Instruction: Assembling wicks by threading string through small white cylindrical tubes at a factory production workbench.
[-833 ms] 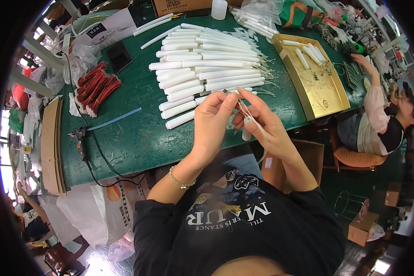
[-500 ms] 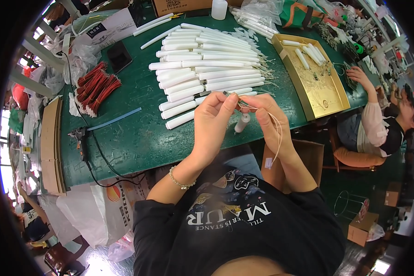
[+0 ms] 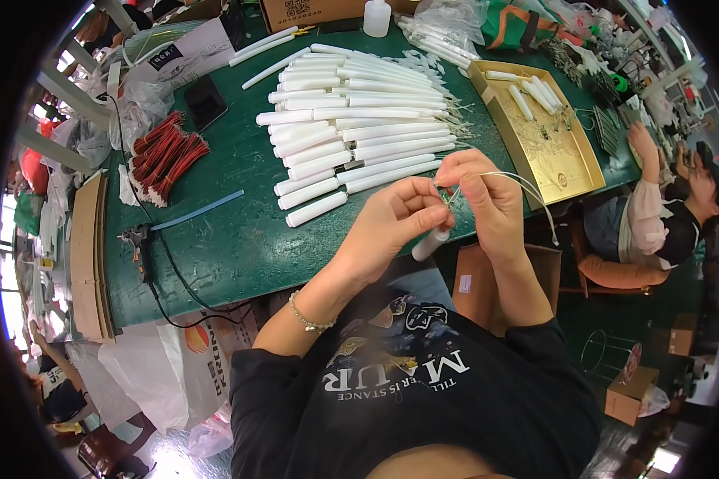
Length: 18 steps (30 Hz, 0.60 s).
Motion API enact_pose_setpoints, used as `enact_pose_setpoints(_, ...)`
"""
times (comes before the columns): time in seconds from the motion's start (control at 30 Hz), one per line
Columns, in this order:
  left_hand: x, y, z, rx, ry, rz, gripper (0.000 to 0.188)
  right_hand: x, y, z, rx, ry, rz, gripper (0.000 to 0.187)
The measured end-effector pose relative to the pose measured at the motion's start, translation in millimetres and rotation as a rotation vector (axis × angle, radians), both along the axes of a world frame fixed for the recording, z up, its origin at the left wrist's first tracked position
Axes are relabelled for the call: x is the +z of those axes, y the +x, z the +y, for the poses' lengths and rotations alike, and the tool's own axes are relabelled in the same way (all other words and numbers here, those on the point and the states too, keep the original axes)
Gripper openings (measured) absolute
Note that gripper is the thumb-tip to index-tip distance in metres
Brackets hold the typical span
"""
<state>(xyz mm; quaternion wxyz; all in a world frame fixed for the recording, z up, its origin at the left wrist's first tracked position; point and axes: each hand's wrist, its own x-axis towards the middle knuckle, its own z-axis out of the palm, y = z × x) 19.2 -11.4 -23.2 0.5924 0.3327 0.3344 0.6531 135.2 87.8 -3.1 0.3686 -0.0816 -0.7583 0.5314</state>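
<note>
My left hand [image 3: 399,219] is closed in a pinch on thin wires [image 3: 448,200] in front of my chest, just past the table's near edge. My right hand [image 3: 494,199] is closed on the pale wires [image 3: 527,185] close beside it; their loose ends arc over to the right and hang down. Right under my left fingertips shows a short white tube [image 3: 428,245], tilted; whether the fingers grip it too is hidden. Several rows of white tubes [image 3: 311,169] lie on the green table beyond my hands, with thin wire ends [image 3: 461,120] on their right side.
A shallow gold box [image 3: 587,174] with white tubes stands at right. Red wire bundles [image 3: 168,164], a dark tablet-like slab [image 3: 205,102] and a glue gun [image 3: 140,239] with its cable lie at left. A white bottle [image 3: 376,19] stands at the back. Another person [image 3: 663,207] sits at right.
Both hands have shifted slightly right. My right hand has turned, and the wires' loose ends have swung from below it to its right. The small tube moved down and right with the hands.
</note>
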Motion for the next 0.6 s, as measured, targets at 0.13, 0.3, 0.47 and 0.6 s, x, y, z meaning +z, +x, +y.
enact_pose_setpoints(0.13, 4.1, 1.9, -2.1, 0.041, -0.099, 0.018, 0.018, 4.0, 0.3, -2.8, 0.0, 0.004, 0.0, 0.024)
enact_pose_setpoints(0.3, 2.0, 0.2, -1.4, 0.093, -0.092, 0.353, 0.018, 3.4, -2.3, -0.9, -0.052, 0.117, -0.049, 0.023)
enact_pose_setpoints(0.47, 9.8, -2.8, -3.0, 0.003, -0.123, 0.422, 0.02, 8.9, -2.9, -3.2, -0.1, 0.073, -0.127, 0.024)
enact_pose_setpoints(0.6, 1.7, 0.2, -3.2, 0.071, -0.058, 0.529, 0.019, -1.9, -5.6, -0.9, 0.005, -0.102, -0.1, 0.025)
